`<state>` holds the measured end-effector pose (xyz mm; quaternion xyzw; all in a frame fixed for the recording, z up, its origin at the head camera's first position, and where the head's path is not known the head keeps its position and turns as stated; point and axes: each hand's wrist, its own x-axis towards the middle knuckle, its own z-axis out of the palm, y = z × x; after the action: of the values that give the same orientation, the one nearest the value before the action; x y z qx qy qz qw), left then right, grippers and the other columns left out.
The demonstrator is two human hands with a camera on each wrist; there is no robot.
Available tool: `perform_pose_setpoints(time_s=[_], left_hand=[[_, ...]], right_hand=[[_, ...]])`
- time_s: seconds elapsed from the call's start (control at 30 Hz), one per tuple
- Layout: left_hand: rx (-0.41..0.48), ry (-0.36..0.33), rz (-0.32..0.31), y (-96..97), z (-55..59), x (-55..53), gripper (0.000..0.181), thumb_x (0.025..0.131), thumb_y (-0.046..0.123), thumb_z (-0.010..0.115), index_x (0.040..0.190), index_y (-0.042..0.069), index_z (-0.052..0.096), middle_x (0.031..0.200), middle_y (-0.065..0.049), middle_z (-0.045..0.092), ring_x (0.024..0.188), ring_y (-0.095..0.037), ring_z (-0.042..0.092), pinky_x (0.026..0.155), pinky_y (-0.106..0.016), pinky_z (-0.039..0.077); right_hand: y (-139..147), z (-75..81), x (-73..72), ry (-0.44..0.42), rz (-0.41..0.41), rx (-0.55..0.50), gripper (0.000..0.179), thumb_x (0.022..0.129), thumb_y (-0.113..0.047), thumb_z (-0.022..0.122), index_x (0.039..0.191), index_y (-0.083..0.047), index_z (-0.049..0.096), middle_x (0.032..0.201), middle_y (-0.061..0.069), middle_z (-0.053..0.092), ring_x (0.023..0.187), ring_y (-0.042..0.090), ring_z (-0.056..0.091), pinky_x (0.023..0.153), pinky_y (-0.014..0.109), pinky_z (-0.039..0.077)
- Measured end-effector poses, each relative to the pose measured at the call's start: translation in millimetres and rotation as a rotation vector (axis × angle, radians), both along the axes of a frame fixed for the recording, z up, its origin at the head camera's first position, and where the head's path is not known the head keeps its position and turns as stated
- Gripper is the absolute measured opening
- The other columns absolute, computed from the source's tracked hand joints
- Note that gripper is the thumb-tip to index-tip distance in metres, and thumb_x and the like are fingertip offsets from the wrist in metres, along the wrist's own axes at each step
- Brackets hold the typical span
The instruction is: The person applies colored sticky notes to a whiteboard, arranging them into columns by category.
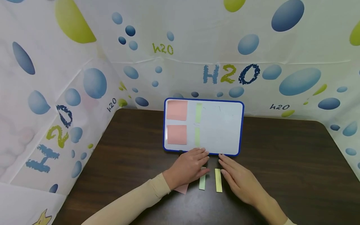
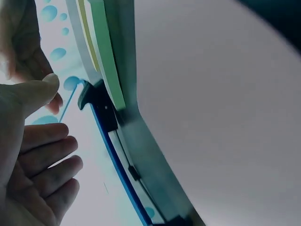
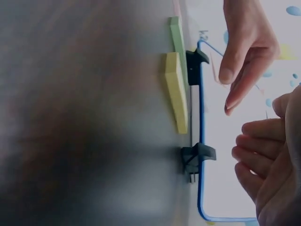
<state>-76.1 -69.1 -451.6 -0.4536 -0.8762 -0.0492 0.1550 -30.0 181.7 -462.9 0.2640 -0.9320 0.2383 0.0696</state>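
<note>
A whiteboard (image 1: 220,125) with a blue frame stands tilted up on the table, held by black clips (image 3: 197,157) on its lower edge. Two pink sticky notes (image 1: 177,110) and two pale green strips (image 1: 198,113) are stuck on its left half. My left hand (image 1: 189,165) is in front of its lower edge, fingers extended, over a green sticky pad (image 1: 202,182). To the right is my right hand (image 1: 239,181), fingers straight and together, beside a narrow yellow sticky pad (image 1: 218,180). Neither hand holds anything. Under the left wrist, a pink pad (image 1: 182,188) is partly hidden.
The dark wooden table (image 1: 126,150) extends to both sides. Behind and to the left hangs a white curtain (image 1: 185,25) with blue and green drops and H2O lettering. A white sheet with a yellow star (image 1: 43,218) shows at the lower left.
</note>
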Motion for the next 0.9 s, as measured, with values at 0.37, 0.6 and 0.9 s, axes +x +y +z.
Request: perform_pose_setpoints(time_s=[0.37,0.6,0.9], left_hand=[[-0.151,-0.112,-0.058,12.4,-4.1,17.1,0.056,0.107,0.051,0.043,0.140,0.010,0.062,0.146,-0.004,0.061,0.141,-0.019,0.053,0.120,-0.034,0.041],[-0.218,-0.126,-0.078,20.7,-9.0,23.8,0.060,0.106,0.056,0.043,0.140,0.011,0.063,0.144,-0.003,0.062,0.139,-0.017,0.055,0.119,-0.032,0.042],[-0.237,-0.115,-0.063,26.3,-10.0,27.1,0.060,0.103,0.058,0.047,0.136,0.011,0.065,0.141,-0.003,0.065,0.137,-0.018,0.057,0.119,-0.032,0.043]], right_hand=[[6.7,-8.7,9.0,0.037,0.108,0.091,0.036,0.099,-0.022,0.066,0.133,-0.010,0.069,0.147,0.004,0.061,0.136,0.021,0.058,0.103,0.045,0.056],[8.7,-10.1,12.6,0.003,0.153,0.131,0.033,0.101,-0.022,0.064,0.131,-0.009,0.070,0.143,0.006,0.064,0.131,0.022,0.062,0.099,0.044,0.059],[6.9,-11.1,15.2,-0.012,0.168,0.122,0.031,0.102,-0.021,0.062,0.128,-0.008,0.072,0.141,0.007,0.065,0.128,0.021,0.064,0.097,0.042,0.060]])
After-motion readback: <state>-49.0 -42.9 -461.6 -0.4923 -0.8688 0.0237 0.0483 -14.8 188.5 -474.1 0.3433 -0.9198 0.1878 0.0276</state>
